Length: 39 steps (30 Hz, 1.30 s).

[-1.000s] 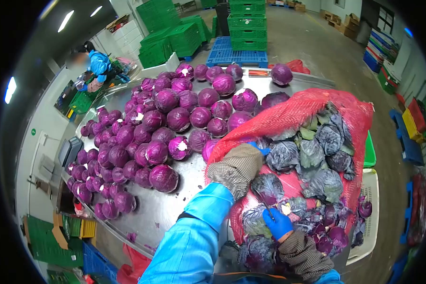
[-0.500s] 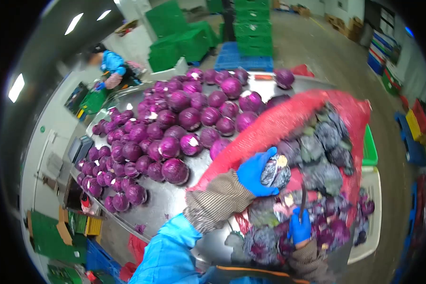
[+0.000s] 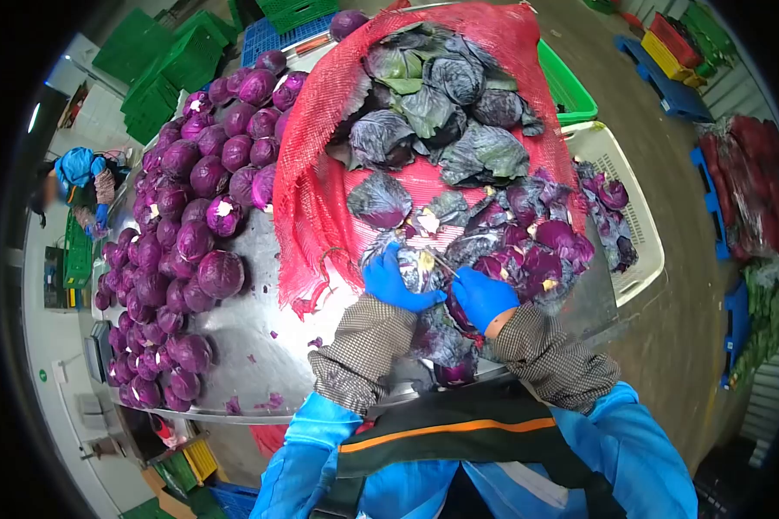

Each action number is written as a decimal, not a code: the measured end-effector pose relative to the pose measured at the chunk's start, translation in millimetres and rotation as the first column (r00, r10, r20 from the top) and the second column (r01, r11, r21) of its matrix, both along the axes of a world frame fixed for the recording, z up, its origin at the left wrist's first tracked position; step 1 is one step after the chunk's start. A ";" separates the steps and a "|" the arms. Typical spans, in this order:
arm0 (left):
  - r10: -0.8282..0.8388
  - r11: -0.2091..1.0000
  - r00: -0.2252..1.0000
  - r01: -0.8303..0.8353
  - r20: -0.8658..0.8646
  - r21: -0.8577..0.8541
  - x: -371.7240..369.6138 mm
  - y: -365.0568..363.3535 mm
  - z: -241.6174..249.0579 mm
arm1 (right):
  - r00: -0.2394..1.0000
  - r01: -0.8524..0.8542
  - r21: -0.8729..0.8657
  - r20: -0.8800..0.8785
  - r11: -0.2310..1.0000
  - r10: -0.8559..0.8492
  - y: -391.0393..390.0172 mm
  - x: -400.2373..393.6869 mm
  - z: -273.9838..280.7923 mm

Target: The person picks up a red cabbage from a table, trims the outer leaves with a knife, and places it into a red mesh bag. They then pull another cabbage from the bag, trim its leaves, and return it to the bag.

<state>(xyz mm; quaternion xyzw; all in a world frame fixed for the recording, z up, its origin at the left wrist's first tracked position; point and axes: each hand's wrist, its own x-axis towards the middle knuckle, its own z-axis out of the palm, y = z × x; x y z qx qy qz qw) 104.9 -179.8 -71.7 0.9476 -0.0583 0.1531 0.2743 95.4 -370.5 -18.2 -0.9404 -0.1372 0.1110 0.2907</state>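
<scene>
Nearest, a dark apron (image 3: 450, 437) with an orange stripe, between blue sleeves (image 3: 320, 424). Just beyond, near the close edge of a metal table (image 3: 277, 372), left hand (image 3: 395, 281) with gloved fingers curled around a cabbage (image 3: 421, 261); right hand (image 3: 483, 298) clenched on a knife (image 3: 444, 266), just to the right. Handle hidden inside the right fist; blade thin, hard to separate from the leaves, tip impossible to make out. Lower left of the cabbage covered by the left fingers. Pale stem end turned upward; shape roundish, about as wide as long. Blade slanting from the fist up and left toward the stem end; cannot tell whether touching. Outer leaves grey-purple and veined, whitish around the stem.

Just past the right hand, a heap of purple leaves (image 3: 567, 242). Farther, a red net bag (image 3: 320, 130) spread open around dusky, leafy cabbages (image 3: 454, 80), some partly hidden by the mesh. On the right, a cream basket (image 3: 645, 251), with a green crate (image 3: 571, 91) past it. On the left, a pile of smooth purple cabbages (image 3: 190, 199). Farthest, stacked green crates (image 3: 164, 78) and, at far left, a person (image 3: 78, 173) in blue, small and hard to make out.
</scene>
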 end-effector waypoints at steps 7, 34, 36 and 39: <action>0.177 0.968 0.915 -0.094 -0.362 0.234 23.1 -13.6 -9.3 | 0.994 -0.097 -0.300 -0.074 0.949 0.078 0.5 7.2 -9.6; 0.134 0.840 0.942 -0.273 -0.308 -0.469 -52.6 66.4 57.0 | 0.900 0.226 0.457 -0.436 0.860 -0.005 36.9 2.2 -48.2; 0.021 0.954 0.973 -0.088 -0.231 -0.286 -60.3 58.1 34.5 | 0.932 0.144 0.378 -0.363 0.915 0.004 43.2 6.2 -47.7; -0.142 0.590 0.911 -0.237 -0.388 -0.772 -62.9 36.1 0.2 | 0.935 0.049 0.288 -0.350 0.956 0.058 46.4 14.3 -25.8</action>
